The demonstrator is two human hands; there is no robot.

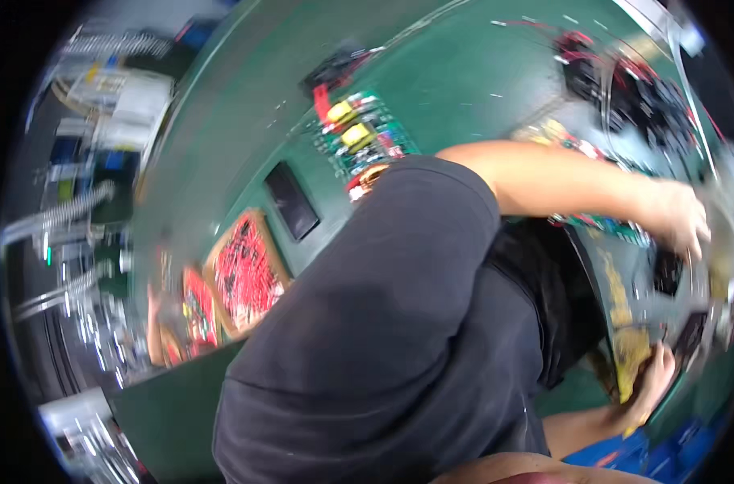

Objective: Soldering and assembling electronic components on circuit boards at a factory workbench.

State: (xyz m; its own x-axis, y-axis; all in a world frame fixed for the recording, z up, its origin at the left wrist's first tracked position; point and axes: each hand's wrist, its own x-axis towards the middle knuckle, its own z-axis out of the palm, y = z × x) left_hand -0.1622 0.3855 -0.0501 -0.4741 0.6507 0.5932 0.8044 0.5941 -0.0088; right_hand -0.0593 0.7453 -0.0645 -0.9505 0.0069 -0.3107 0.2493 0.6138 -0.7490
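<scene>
Evidently the work centres on the right end of a circuit board (613, 228), which lies on the green worktop (456, 97), partly hidden under the left arm (569, 179). The left hand (683, 222) hangs just past that board's right end, fingers bent downward above a small black part (667, 272); I can't tell whether it pinches anything. The right hand (656, 377) is well below the board, fingers curled near a yellow piece (629, 355); the blur won't let me say whether they grip something.

I'd judge the step to be handling something just off the board's right end, with both hands brought to that side. The next move seems to call for a sure hold there, and for keeping the arm off the board's raised parts.

Above the board and to its right sits a tangle of cables (645, 101). Left of it lie a second board (359, 141), a dark slab (292, 200) and, farther off, a tray of red pieces (248, 273).
</scene>
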